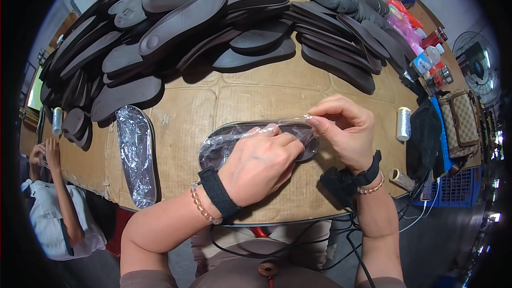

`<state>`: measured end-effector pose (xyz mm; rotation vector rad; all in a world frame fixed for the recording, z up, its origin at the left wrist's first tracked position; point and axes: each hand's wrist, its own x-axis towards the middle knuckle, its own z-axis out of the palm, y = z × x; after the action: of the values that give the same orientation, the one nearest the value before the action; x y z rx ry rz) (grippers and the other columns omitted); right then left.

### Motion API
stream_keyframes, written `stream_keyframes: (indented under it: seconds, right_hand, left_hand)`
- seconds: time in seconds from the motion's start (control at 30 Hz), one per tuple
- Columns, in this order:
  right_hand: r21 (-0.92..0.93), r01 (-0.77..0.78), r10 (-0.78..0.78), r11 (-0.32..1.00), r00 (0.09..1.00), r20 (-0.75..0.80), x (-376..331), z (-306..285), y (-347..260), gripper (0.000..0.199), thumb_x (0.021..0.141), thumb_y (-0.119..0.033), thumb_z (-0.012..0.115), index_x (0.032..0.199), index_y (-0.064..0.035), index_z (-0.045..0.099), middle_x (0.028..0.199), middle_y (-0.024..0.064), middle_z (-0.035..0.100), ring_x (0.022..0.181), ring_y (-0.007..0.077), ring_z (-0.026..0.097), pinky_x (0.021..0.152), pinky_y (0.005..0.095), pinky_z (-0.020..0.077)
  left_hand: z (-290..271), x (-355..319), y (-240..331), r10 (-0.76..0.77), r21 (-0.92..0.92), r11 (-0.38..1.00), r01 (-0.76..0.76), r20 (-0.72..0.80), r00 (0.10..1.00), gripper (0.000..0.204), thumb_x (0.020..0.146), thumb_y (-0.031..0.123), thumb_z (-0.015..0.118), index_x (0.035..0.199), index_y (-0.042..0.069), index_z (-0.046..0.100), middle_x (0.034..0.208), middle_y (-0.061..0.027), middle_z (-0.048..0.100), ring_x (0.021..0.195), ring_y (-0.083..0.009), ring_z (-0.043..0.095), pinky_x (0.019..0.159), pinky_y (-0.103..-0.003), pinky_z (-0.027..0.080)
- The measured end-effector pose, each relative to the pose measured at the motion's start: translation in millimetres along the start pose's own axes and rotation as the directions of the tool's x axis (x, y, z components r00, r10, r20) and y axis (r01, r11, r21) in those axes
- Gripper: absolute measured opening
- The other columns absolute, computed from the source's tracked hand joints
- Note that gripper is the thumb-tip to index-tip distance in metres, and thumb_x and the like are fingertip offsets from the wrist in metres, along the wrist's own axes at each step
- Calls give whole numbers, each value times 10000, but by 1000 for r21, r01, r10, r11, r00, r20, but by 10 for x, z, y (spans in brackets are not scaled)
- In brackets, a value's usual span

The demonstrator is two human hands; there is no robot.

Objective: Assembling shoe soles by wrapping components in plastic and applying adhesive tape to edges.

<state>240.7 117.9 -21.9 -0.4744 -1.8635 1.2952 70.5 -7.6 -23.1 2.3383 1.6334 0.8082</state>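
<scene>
Head view: from my distant seat I am looking down on a cardboard-covered bench.
Shoe sole: the dark shoe sole is lying beneath the hands, toward the bench's near edge, its long axis running left to right; clear film is covering part of it.
Left hand: the left hand is resting across the sole, the nearer of the two; I cannot tell whether its fingertips are gripping film.
Right hand: the right hand is hovering by the sole's right end, thumb and forefinger pinching the film's edge together.
Wrapped sole: a film-wrapped sole is lying well apart on the left, pointing away from the person.
Sole piles: dark soles are heaping up beyond the hands.
Obstacles: a black box is crowding the right wrist.
Right side: an upright roll is standing near a checked handbag.
Left side: a co-worker's hands are showing.
</scene>
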Motion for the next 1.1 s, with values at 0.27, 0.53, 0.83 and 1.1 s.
stream_keyframes:
  seconds: [0.27, 0.53, 0.83, 1.1]
  right_hand:
    - [-577, 552, -546, 602, 812, 208, 173, -23, 3, 235, 755, 57, 794, 962, -28, 723, 859, 111, 665, 725, 293, 652, 650, 340, 525]
    - [-493, 400, -415, 773, 906, 84, 140, 38, -92, 168, 810, 64, 784, 952, -12, 736, 831, 105, 696, 683, 206, 667, 596, 292, 518]
    - [-407, 242, -274, 881, 961, -23, 65, 65, -20, 118, 868, 43, 755, 977, -1, 738, 822, 60, 697, 668, 109, 632, 600, 238, 494]
    - [-117, 49, -61, 992, 993, -103, 51, 88, -125, 355, 818, 33, 654, 1170, -8, 672, 984, 102, 672, 817, 143, 643, 745, 278, 520]
  left_hand:
    - [22, 23, -10, 15, 77, 997, -18, 36, 999, 282, 783, 75, 745, 1063, 76, 713, 1021, -50, 695, 924, -263, 631, 825, -369, 513]
    - [-7, -3, -12, 23, 51, 998, -25, 46, 999, 338, 789, 111, 758, 1113, 43, 689, 1108, -88, 688, 1016, -286, 634, 890, -391, 511]
    - [-427, 7, 142, 50, 189, 981, -29, -111, 993, 289, 802, 172, 776, 1058, 67, 690, 1124, -86, 681, 1004, -288, 658, 849, -411, 540]
    - [-879, -174, -413, -470, 53, 878, 476, -90, 878, 186, 814, 169, 772, 913, 25, 710, 766, -102, 703, 718, -254, 707, 685, -349, 560]
